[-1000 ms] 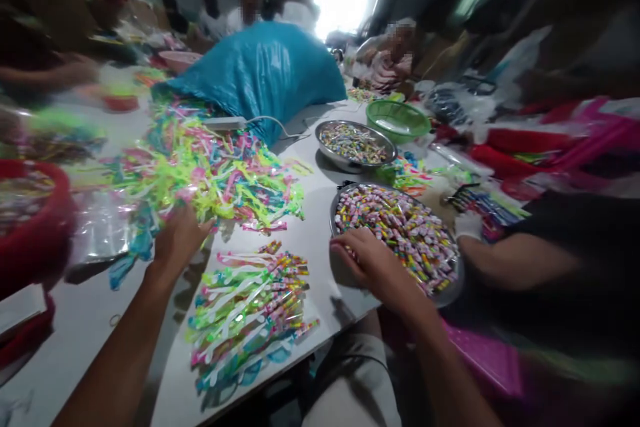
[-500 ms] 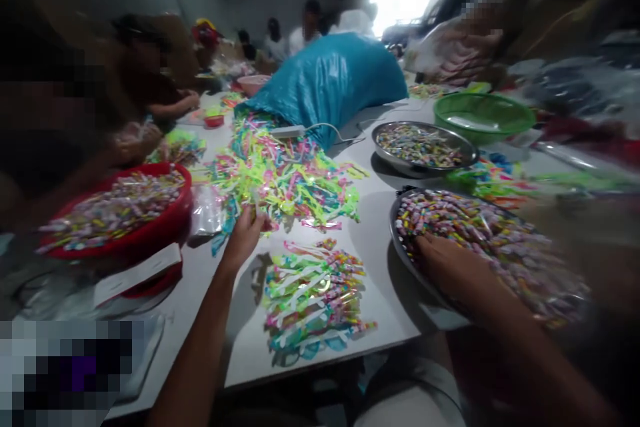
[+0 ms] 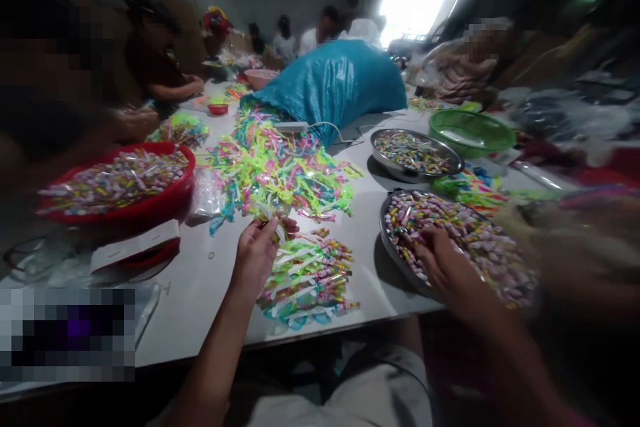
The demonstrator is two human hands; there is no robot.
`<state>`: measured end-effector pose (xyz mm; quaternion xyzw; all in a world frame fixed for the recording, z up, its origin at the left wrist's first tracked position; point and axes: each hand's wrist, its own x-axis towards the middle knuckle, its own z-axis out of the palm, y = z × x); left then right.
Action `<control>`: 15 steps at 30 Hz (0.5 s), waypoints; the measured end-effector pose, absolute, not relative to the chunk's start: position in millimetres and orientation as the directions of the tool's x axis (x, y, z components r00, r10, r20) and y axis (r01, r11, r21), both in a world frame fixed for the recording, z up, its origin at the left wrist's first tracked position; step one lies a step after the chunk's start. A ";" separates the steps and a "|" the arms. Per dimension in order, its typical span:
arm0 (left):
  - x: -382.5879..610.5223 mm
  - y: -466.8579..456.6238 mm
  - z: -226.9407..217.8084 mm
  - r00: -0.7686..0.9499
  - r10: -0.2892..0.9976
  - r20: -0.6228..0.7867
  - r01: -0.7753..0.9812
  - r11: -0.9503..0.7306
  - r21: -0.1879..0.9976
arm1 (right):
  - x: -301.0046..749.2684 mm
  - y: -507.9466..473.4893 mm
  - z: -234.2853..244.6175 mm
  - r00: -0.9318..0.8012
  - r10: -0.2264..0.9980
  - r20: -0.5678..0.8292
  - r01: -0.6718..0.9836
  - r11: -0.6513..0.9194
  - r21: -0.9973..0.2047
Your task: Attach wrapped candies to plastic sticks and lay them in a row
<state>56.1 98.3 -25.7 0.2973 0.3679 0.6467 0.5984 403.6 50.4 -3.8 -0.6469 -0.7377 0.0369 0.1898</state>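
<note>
My left hand [image 3: 259, 250] is pinched round pale yellowish toy glasses [image 3: 273, 213], between the loose pile and the row. The pile of bright plastic toy glasses [image 3: 280, 170] lies just beyond it. Below and to the right is a neat row of toy glasses [image 3: 305, 277] with wrapped candies along their right side; a blue pair is nearest me. On the right, my right hand [image 3: 447, 263] is in a metal basin [image 3: 387, 240] full of wrapped candies [image 3: 475, 233]. Its fingers are curled together on candies, partly hidden.
A large blue sack [image 3: 340, 83] lies behind the pile, with a white power strip [image 3: 293, 127] before it. Left is a red basin [image 3: 187, 180] of candies, beside a co-worker's hands [image 3: 137, 121]. Another metal basin [image 3: 375, 157] and a green basin [image 3: 470, 147] stand back right.
My left hand has drawn back from the pile's edge toward the row, bringing the toy glasses along. My right hand stays in the candy basin, its fingers shifted. The view has moved slightly.
</note>
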 end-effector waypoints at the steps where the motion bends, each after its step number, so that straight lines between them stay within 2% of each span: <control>1: 60.8 91.6 -20.1 -0.108 0.993 -0.050 -0.595 -0.025 0.803 | 386.4 36.8 2.1 -0.117 0.968 0.224 0.915 0.193 -0.356; 3: 70.1 75.7 -6.9 -0.113 0.992 -0.048 -0.687 -0.043 0.726 | 346.2 11.8 10.0 -0.154 0.974 0.167 0.722 0.226 -0.654; 6: 83.0 48.7 13.0 -0.074 0.989 -0.126 -0.821 0.011 0.570 | 290.3 -11.9 9.3 -0.261 0.954 0.148 0.473 0.260 -0.842; 10: 94.1 15.4 28.2 -0.048 0.965 -0.259 -0.901 0.070 0.427 | 252.5 -22.1 -6.5 -0.284 0.947 0.154 0.266 0.232 -0.936; 15: 102.1 -6.5 31.0 -0.157 0.950 -0.271 -0.906 -0.029 0.423 | 245.1 -31.5 -16.5 -0.296 0.938 0.180 0.234 0.254 -0.939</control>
